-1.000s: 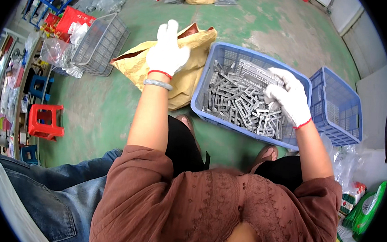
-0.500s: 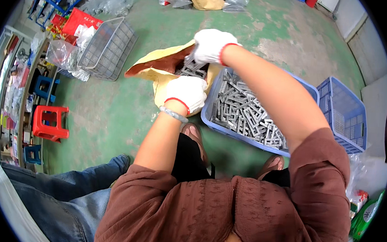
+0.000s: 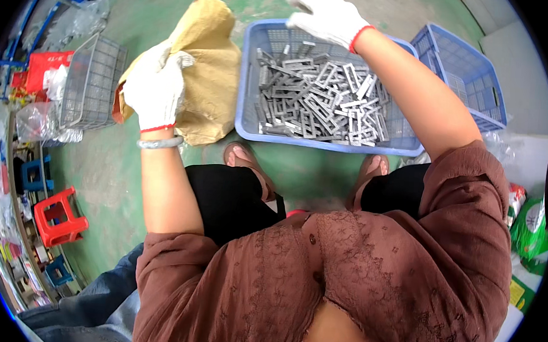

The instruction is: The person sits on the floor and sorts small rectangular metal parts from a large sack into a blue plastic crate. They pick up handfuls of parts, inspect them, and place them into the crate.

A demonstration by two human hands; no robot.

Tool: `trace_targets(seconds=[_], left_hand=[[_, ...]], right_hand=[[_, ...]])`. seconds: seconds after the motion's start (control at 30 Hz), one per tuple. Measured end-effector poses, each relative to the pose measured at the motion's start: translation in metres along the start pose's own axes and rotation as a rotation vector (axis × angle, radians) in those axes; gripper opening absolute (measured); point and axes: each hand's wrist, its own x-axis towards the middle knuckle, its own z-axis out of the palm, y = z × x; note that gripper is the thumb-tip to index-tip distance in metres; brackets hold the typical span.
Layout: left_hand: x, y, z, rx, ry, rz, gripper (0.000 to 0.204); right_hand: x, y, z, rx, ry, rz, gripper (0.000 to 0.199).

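Green floor — left hand (image 3: 155, 93) grips brown sack (image 3: 206, 73); right hand (image 3: 324, 16) loose over crate (image 3: 251, 91).

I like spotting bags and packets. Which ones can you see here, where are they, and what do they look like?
Brown paper bag: on the green floor left of the blue basket, crumpled, held by the left hand.
Green packet: far right edge, glossy green with white.
Clear plastic bags: far left, beside the wire basket, crinkled and see-through.
No screens or signs in view.

White red-cuffed gloves on left hand (image 3: 155, 93) and right hand (image 3: 324, 15); brown lace blouse (image 3: 342, 282), black trousers (image 3: 228, 199), pale bangle (image 3: 158, 142).
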Motion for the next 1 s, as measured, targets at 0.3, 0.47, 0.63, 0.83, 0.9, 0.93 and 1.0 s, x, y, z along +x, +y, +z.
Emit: trace_targets(seconds=[0.3,0.47,0.63,0.83,0.9,0.93,1.0], left_hand=[[0.017,0.039,0.002,0.620,-0.106,0.011,0.051],[-0.002,0.087,0.029,0.496,0.049,0.252,0.050],[-0.016,0.112,0.057,0.289,-0.114,0.232,0.046],[-0.018,0.105,0.073,0.321,-0.304,0.178,0.044],[-0.019,0.107,0.077,0.286,-0.356,0.116,0.044],[-0.020,0.104,0.077,0.299,-0.371,0.106,0.044],[-0.021,0.099,0.077,0.322,-0.405,0.087,0.044]], right_hand=[[-0.119,0.156,0.091,-0.124,-0.754,0.506,0.045],[-0.133,0.174,0.167,-0.176,-0.766,0.449,0.050],[-0.123,0.180,0.225,0.067,-0.683,0.853,0.093],[-0.121,0.186,0.240,0.200,-0.666,1.093,0.118],[-0.122,0.183,0.239,0.188,-0.640,1.121,0.114],[-0.120,0.180,0.238,0.187,-0.658,1.118,0.113],[-0.112,0.176,0.229,0.185,-0.692,1.117,0.111]])
